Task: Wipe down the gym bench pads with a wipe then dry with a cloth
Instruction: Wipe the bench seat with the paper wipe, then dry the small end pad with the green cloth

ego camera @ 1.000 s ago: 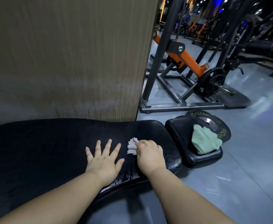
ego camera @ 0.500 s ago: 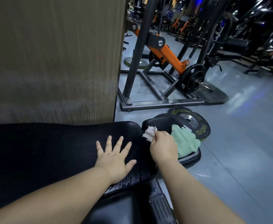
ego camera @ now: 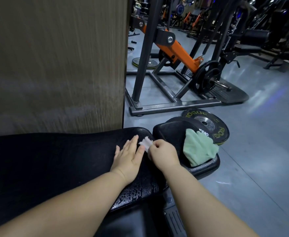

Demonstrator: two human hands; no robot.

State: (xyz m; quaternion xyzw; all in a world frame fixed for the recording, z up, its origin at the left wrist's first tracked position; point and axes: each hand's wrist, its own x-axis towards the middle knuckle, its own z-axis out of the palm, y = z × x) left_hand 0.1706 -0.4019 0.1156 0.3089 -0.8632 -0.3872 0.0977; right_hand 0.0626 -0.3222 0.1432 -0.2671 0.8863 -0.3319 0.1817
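A long black bench pad (ego camera: 54, 159) stretches across the lower left, its near right edge wet and glistening. My left hand (ego camera: 129, 155) lies flat on its right end with fingers straight. My right hand (ego camera: 162, 153) pinches a crumpled white wipe (ego camera: 145, 142) at the gap between this pad and the smaller black seat pad (ego camera: 171, 134). A light green cloth (ego camera: 198, 147) lies bunched on the seat pad's right side.
A brown wood-grain wall (ego camera: 54, 65) rises right behind the long pad. A black Rogue weight plate (ego camera: 207, 125) lies on the grey floor beyond the seat pad. A black and orange machine frame (ego camera: 174, 53) with a loaded plate stands further back.
My right hand carried the wipe rightwards off the long pad's surface to its right end near the seat pad. My left hand slid right along the pad and its fingers closed together.
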